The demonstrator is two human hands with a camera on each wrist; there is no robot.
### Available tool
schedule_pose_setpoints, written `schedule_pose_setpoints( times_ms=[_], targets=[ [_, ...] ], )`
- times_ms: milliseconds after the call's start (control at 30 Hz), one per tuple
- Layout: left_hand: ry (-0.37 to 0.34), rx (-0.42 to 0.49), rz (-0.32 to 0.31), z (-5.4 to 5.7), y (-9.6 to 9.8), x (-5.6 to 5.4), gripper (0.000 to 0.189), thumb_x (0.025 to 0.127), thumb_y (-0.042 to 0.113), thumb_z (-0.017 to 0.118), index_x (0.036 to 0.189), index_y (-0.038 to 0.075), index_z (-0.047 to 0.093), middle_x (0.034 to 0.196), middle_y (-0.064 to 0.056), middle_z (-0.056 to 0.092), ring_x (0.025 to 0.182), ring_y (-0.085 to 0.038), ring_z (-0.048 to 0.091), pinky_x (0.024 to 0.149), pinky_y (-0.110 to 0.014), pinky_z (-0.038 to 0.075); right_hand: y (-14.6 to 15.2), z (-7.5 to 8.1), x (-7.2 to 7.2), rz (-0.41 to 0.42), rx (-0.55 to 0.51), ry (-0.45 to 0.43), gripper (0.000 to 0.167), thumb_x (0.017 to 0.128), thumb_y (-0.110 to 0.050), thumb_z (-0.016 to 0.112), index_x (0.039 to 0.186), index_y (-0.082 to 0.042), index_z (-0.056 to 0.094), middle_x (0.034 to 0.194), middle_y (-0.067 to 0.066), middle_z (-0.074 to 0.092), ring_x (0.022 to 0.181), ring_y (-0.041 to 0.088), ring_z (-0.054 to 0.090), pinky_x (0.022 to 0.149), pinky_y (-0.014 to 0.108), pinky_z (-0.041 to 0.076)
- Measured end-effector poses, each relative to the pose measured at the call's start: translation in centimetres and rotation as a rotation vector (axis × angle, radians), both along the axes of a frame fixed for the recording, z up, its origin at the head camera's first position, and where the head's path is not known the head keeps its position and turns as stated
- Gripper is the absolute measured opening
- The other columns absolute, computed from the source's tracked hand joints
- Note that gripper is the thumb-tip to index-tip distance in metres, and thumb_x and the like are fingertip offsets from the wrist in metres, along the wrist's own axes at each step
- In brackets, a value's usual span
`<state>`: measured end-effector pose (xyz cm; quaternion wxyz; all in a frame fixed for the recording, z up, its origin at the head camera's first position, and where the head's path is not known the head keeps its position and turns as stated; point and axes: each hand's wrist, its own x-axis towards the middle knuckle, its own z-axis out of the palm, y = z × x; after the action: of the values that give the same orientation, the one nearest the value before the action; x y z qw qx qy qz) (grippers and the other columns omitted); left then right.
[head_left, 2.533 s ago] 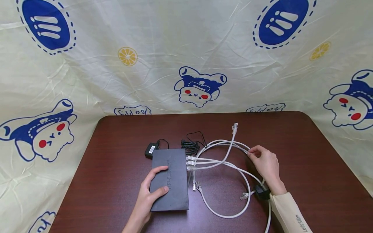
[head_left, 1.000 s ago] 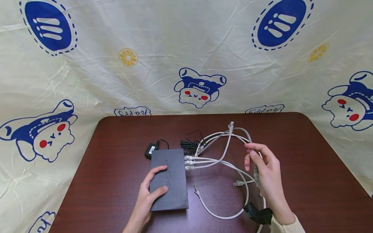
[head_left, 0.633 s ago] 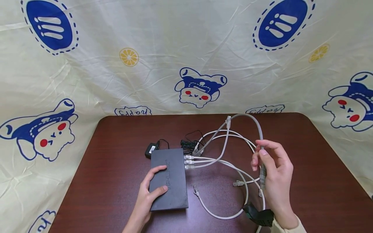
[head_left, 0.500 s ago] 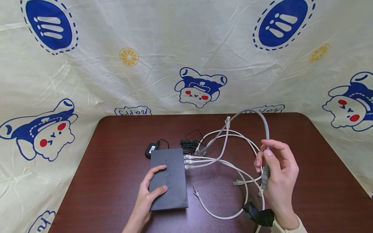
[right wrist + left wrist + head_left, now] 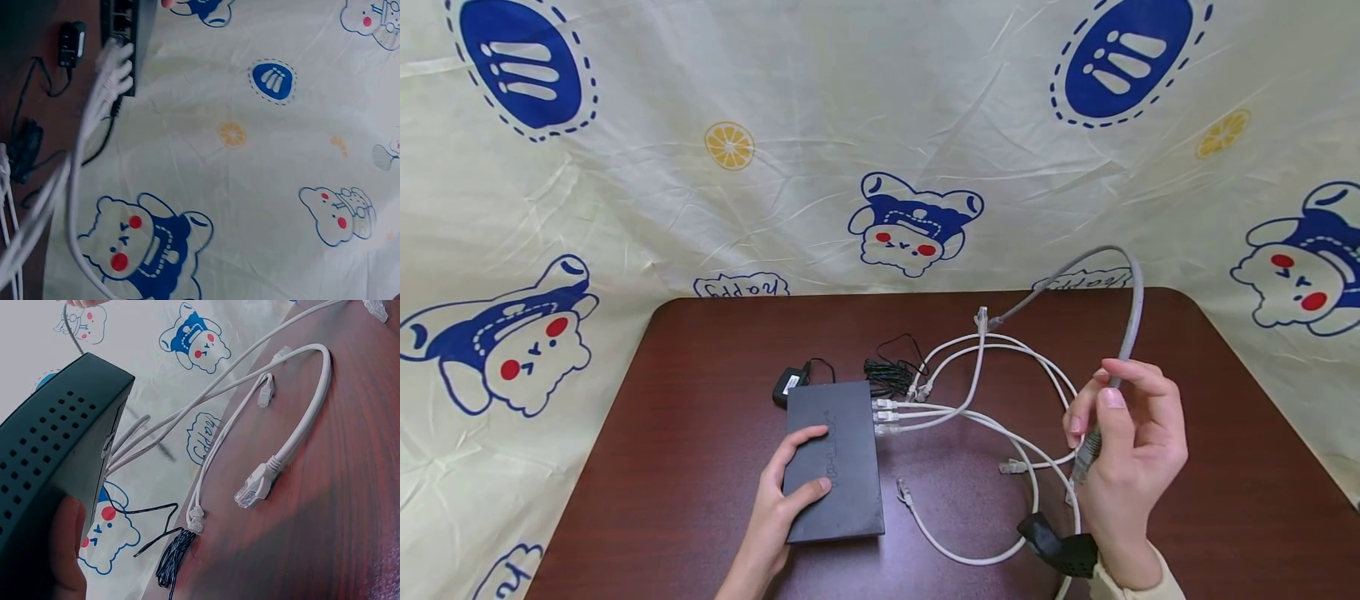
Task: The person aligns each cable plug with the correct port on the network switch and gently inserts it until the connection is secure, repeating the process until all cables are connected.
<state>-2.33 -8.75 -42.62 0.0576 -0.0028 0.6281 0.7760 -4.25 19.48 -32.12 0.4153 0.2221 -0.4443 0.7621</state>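
Note:
My left hand (image 5: 775, 500) grips a flat black network switch (image 5: 846, 508) marked tp-link, its thumb and index finger on the top face. Several white Ethernet cables (image 5: 973, 392) are plugged into the switch's right side. Between thumb and fingertips, my right hand (image 5: 1138, 462) pinches a grey Ethernet cable (image 5: 1137, 304). That cable arcs up above the table; its far end hangs close to an upright white plug (image 5: 982, 318), while a ribbed grey boot (image 5: 1087, 450) lies by the palm. In the left wrist view, a finger (image 5: 67, 550) presses the switch's side.
Behind the switch lie a black power adapter (image 5: 782, 392) and a bundled black cord (image 5: 887, 377). Loose white plugs (image 5: 904, 490) and cable loops spread over the brown table (image 5: 700, 433) between the hands. A patterned cloth (image 5: 805, 208) hangs behind.
The right hand has taken hold of the grey cable and drawn it right, lifting it from the cable loops into a high arc. The left hand and switch have hardly moved.

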Motion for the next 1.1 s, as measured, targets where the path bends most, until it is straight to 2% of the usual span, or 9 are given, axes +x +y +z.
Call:
schedule_pose_setpoints(
  times_ms=[167,367,500,700,900,1100],
  targets=[
    [-0.001,-0.004,-0.001,0.0,0.0,0.0,0.055,0.077,0.000,0.066,0.129,0.013,0.056,0.128,-0.015,0.044,0.107,-0.033,0.043,0.081,-0.041,0.044,-0.7,-1.7,-0.1,-0.010,0.109,-0.074,0.025,0.087,0.022,0.037,0.110,0.022,0.048,0.091,0.018,0.049,0.054,0.016,0.048,0.047,0.020,0.039],
    [-0.005,0.002,-0.001,0.1,0.0,0.0,0.055,0.077,0.000,0.066,0.129,0.013,0.056,0.129,-0.015,0.043,0.108,-0.033,0.042,0.081,-0.041,0.045,-1.7,-4.0,-0.4,-0.022,0.340,-0.157,0.030,0.085,0.022,0.045,0.115,0.021,0.048,0.098,0.014,0.046,0.062,0.015,0.051,0.055,0.020,0.043],
    [-0.006,0.008,-0.003,0.2,0.0,0.1,0.054,0.077,0.000,0.066,0.129,0.013,0.056,0.128,-0.016,0.043,0.108,-0.033,0.042,0.080,-0.040,0.045,-2.1,-4.8,-0.5,-0.042,0.484,-0.199,0.032,0.083,0.024,0.046,0.114,0.019,0.051,0.101,0.010,0.051,0.063,0.012,0.052,0.054,0.019,0.043],
    [0.000,0.014,-0.001,0.3,0.0,0.2,0.054,0.077,0.000,0.066,0.129,0.012,0.056,0.126,-0.015,0.044,0.105,-0.033,0.043,0.077,-0.038,0.047,-2.5,-5.5,-0.5,-0.079,0.660,-0.286,0.038,0.081,0.025,0.049,0.116,0.013,0.058,0.099,0.016,0.054,0.065,0.012,0.055,0.052,0.021,0.043],
    [0.007,0.015,0.002,0.3,0.0,0.3,0.054,0.077,-0.001,0.065,0.129,0.012,0.056,0.127,-0.015,0.043,0.106,-0.033,0.042,0.079,-0.038,0.046,-3.1,-6.3,-0.4,-0.111,0.767,-0.357,0.041,0.079,0.025,0.054,0.115,0.007,0.061,0.091,0.011,0.055,0.061,0.010,0.054,0.049,0.020,0.042],
    [-0.001,0.028,0.009,0.2,-0.2,0.3,0.054,0.077,-0.002,0.065,0.129,0.011,0.055,0.127,-0.016,0.043,0.106,-0.033,0.042,0.077,-0.038,0.047,-3.5,-7.2,-0.1,-0.141,0.798,-0.394,0.042,0.080,0.024,0.056,0.116,0.003,0.061,0.083,0.007,0.054,0.057,0.009,0.052,0.047,0.019,0.041]
  ],
)
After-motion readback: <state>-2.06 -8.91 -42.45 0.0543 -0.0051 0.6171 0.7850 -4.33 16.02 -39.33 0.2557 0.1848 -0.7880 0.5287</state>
